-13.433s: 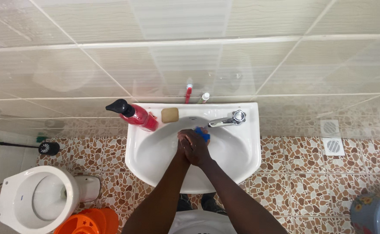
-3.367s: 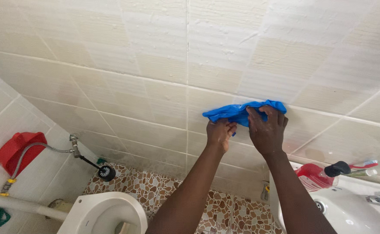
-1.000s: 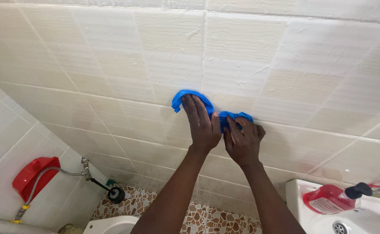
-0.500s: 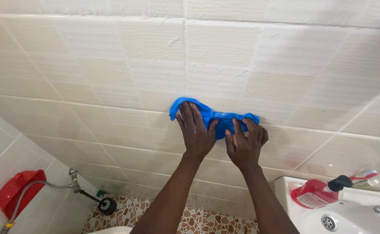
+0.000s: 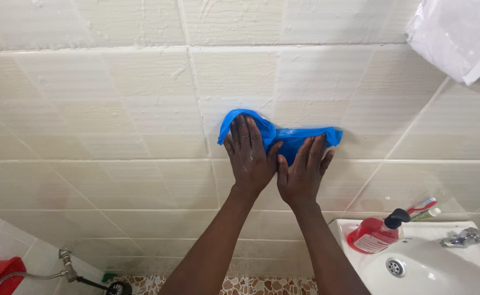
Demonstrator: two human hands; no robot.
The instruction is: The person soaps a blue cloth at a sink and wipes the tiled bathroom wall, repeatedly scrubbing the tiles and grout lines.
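Head view puts you square to a glossy cream tiled wall (image 5: 114,109), open tile all round, white sink (image 5: 469,273) low right. Your left hand (image 5: 249,155) and right hand (image 5: 301,172) lie flat, fingers spread, pinning a crumpled blue cloth (image 5: 284,136) beneath the fingertips.

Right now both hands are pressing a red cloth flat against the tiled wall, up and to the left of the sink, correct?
Not quite: the cloth is blue, not red, as the head view shows. Left hand and right hand do press it against the tiled wall, up-left of the sink.
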